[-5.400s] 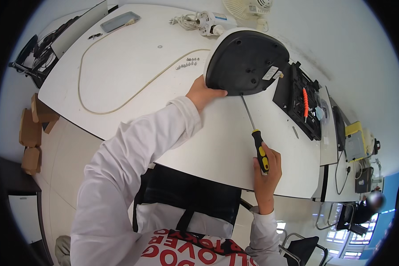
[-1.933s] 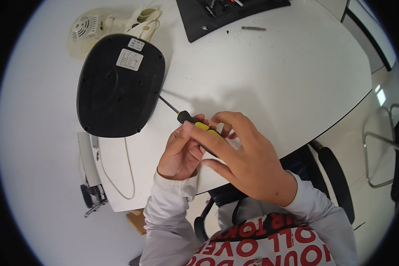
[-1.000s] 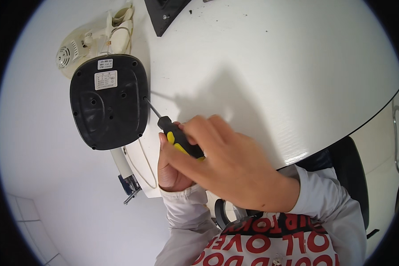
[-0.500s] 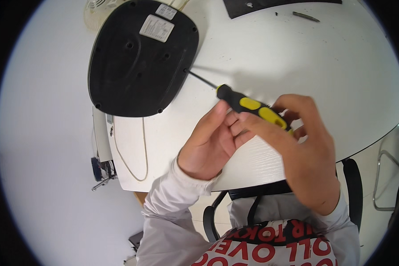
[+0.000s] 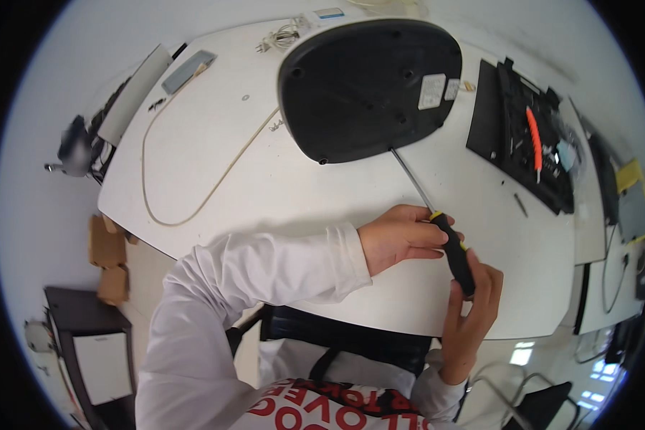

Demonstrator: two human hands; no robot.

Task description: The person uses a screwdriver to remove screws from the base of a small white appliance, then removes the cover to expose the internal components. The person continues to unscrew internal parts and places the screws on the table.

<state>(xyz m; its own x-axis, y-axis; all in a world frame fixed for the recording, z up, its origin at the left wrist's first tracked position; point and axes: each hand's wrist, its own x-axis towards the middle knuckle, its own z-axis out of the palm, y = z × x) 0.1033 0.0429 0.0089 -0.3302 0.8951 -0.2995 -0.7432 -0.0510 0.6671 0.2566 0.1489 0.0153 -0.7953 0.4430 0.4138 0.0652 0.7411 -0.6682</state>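
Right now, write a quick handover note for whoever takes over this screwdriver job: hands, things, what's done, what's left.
Left hand: steadies the screwdriver where shaft meets handle.
Right hand: wrapped around the handle's end.
Screwdriver: black and yellow, its tip at the near edge of the black base, which lies underside up on the white table.
Nearby: a cream cord to the left, a black tray with an orange tool to the right, a loose pin by it.
Done: tip lined up at the base edge.
Left: whether any screws are out cannot be told; check each hole.
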